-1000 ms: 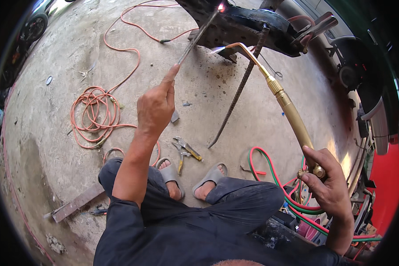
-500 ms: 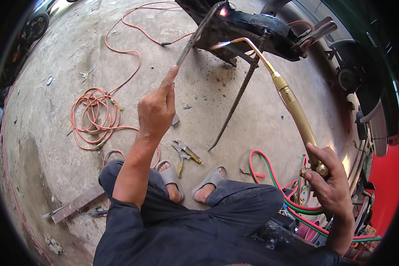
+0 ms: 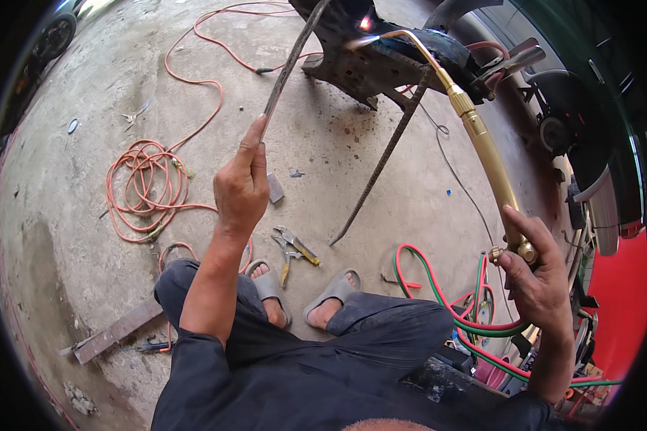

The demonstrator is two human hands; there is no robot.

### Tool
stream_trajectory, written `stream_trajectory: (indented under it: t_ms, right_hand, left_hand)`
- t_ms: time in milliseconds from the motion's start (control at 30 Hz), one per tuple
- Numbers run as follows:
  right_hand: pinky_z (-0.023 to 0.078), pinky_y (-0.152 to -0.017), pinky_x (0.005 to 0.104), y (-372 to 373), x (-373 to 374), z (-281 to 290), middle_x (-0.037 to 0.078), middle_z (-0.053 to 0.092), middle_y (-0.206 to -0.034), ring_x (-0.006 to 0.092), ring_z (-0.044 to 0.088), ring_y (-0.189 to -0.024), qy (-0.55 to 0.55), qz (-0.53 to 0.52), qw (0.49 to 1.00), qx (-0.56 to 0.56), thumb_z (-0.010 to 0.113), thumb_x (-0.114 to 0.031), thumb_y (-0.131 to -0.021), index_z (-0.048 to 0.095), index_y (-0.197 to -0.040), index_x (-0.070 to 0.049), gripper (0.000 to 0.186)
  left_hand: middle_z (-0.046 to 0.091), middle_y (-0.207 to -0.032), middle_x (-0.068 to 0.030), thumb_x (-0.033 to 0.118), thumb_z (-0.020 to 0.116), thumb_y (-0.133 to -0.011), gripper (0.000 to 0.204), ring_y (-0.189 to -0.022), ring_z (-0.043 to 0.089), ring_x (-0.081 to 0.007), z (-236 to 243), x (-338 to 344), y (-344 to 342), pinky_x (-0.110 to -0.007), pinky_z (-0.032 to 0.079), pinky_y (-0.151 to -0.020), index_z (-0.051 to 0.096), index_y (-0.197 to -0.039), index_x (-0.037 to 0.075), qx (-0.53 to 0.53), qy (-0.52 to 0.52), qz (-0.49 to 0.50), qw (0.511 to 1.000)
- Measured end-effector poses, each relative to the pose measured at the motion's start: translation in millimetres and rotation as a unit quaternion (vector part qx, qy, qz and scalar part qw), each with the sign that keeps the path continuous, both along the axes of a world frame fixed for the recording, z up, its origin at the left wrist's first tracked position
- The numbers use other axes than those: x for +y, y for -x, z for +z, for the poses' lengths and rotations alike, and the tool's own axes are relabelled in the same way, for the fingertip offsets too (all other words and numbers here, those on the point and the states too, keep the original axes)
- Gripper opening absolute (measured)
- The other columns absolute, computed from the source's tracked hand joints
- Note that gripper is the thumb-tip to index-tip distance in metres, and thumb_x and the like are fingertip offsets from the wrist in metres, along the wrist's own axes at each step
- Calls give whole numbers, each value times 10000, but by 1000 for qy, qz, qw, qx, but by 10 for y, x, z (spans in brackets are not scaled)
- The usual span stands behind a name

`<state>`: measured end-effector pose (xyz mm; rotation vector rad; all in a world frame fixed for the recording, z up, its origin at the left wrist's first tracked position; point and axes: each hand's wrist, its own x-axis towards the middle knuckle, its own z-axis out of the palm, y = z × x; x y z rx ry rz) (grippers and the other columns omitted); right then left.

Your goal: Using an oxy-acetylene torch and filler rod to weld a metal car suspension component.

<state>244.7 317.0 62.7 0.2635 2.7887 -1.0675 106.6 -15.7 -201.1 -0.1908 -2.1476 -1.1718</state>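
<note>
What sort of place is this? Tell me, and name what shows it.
Probably a metalworking or repair workshop: the right hand holds a lit gas torch, red and green hoses loop nearby, and locking pliers lie on the concrete floor.

With my left hand [image 3: 241, 194] I am drawing the metal rod [image 3: 290, 68] away from the glowing spot [image 3: 366, 24] — its far end, at that spot a second ago, is now running out past my view's upper edge. With my right hand [image 3: 538, 269] I am raising the brass gas torch [image 3: 493, 154] — its flame [image 3: 364, 43], earlier well below the glow, is now burning just beneath it.
</note>
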Motion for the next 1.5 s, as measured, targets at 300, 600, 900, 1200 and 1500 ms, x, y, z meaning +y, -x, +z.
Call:
stream_trajectory:
  t_ms: [300,600,900,1200,1500]
  right_hand:
    - [475,-837,291,373,-104,-27,42,568,-1034,133,547,-922,-38,27,999,22,808,-224,-962,623,-1474,-74,565]
    - [491,-797,291,417,-194,15,36,543,-1007,125,550,-893,-27,-18,999,-12,805,-211,-966,621,-1475,-77,558]
    - [499,-825,289,83,-4,-114,40,566,-1039,133,564,-923,16,8,1000,-9,803,-101,-941,631,-1468,-67,556]
    - [487,-742,275,-3,27,-254,35,553,-1025,119,563,-851,-9,54,996,65,801,-142,-950,627,-1477,-83,557]
    - [465,-617,245,399,37,-274,-1,548,-1018,65,528,-739,15,40,998,51,786,-201,-983,620,-1494,-126,543]
  left_hand:
    - [756,-1267,-195,42,580,-1075,433,-798,714,-113,18,-212,33,-296,535,-680,598,-1506,82,-36,5,5,999]
    - [604,-675,-163,94,658,-1037,461,-515,548,-253,16,-106,52,-401,464,-543,648,-1483,212,-35,-21,-25,999]
    - [755,-902,-201,122,578,-1089,409,-613,667,-221,-539,-28,56,-361,500,-579,621,-1496,123,-103,-105,77,986]
    - [690,-796,-130,70,576,-1078,451,-581,498,-105,-566,297,-287,-318,432,-541,600,-1524,132,-67,-141,-20,988]
    - [562,-605,-94,103,621,-1067,455,-479,438,-149,14,322,39,-364,385,-493,631,-1508,215,-28,-34,-25,999]
